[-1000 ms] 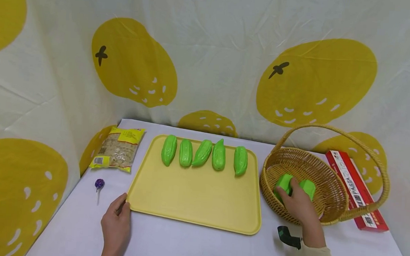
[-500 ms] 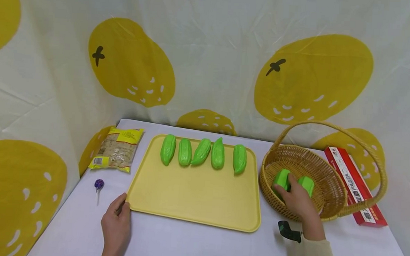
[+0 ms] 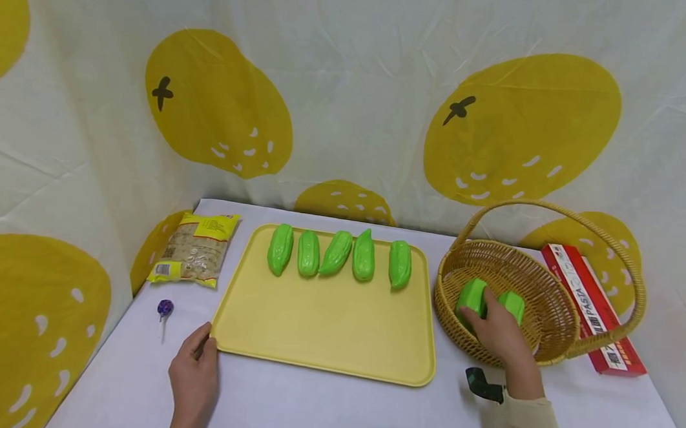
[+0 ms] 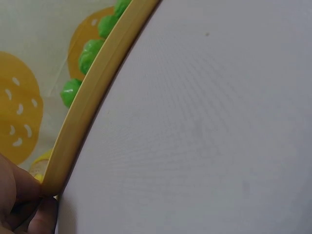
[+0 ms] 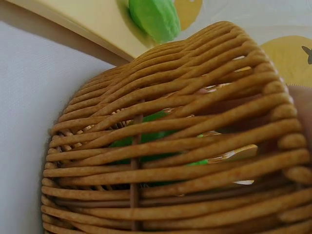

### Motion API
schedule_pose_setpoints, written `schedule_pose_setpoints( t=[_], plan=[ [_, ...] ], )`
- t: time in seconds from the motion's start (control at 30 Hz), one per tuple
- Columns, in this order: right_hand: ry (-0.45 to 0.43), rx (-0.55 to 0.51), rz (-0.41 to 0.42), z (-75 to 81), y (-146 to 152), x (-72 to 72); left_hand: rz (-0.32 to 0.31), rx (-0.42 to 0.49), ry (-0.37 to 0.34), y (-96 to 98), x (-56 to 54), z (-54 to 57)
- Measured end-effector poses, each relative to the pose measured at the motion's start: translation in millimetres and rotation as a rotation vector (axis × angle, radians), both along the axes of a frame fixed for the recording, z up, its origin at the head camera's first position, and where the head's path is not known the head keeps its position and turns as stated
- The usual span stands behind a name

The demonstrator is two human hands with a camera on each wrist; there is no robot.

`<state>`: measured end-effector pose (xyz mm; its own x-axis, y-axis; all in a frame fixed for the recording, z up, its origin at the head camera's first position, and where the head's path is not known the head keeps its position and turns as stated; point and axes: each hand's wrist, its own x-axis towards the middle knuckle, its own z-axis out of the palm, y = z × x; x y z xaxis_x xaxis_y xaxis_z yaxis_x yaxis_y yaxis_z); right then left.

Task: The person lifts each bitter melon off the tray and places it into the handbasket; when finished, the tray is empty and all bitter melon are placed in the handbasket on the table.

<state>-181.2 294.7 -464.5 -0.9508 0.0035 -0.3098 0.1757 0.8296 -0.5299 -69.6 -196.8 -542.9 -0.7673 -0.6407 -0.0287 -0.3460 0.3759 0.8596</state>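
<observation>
Spreading along the near side, the white tablecloth leaves a strip of room before the tray. The left hand pinches the tray's near left corner, thumb and fingers at its rim. The right hand reaches over the basket's near edge, grasping one green vegetable inside; a second vegetable lies just beside it. The basket stands close by the tray's right edge, its handle arching to the right of the hand. A lollipop lies left of the tray. A red box sits close against the basket's right side. Beyond, five green vegetables line the tray's far edge, leaving its nearer surface as open room. A bag lies left of them; the curtain rises behind.
</observation>
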Motion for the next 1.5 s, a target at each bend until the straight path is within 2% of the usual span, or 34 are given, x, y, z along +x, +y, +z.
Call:
schedule_pose_setpoints(
  t=[0.07,0.17,0.3,0.47,0.63,0.7,0.87,1.03,1.33,1.5],
  plan=[
    [0.016,0.013,-0.004,0.4,-0.6,1.5,0.001,0.009,-0.003,0.0,-0.1,0.1],
    [0.086,0.039,-0.010,1.8,-3.5,4.9,-0.002,0.019,-0.004,-0.1,0.0,0.3],
    [0.270,0.043,-0.025,9.4,-14.3,9.5,0.004,0.013,0.000,-0.6,0.2,-0.4],
    [0.496,0.004,-0.013,26.7,-34.8,13.3,0.017,0.001,0.005,-1.5,0.7,-1.3],
    [0.633,-0.038,0.045,31.9,-54.1,11.3,0.006,0.011,0.003,-1.5,0.5,-0.7],
    [0.648,-0.045,0.064,31.1,-61.0,10.2,0.008,0.014,0.004,-1.1,0.1,-0.4],
    [0.614,-0.079,0.094,28.4,-76.9,7.2,0.012,0.019,0.001,-0.6,-1.2,-0.4],
    [0.603,-0.108,0.139,24.5,-90.9,-2.8,0.008,0.003,0.012,-1.8,-1.0,-2.0],
    [0.560,-0.093,0.208,13.5,-108.4,-24.6,-0.004,-0.006,0.021,-2.9,-0.2,-1.5],
    [0.495,-0.049,0.239,8.4,-117.2,-34.1,-0.003,-0.008,0.020,-2.8,-0.3,-0.7]
  ],
)
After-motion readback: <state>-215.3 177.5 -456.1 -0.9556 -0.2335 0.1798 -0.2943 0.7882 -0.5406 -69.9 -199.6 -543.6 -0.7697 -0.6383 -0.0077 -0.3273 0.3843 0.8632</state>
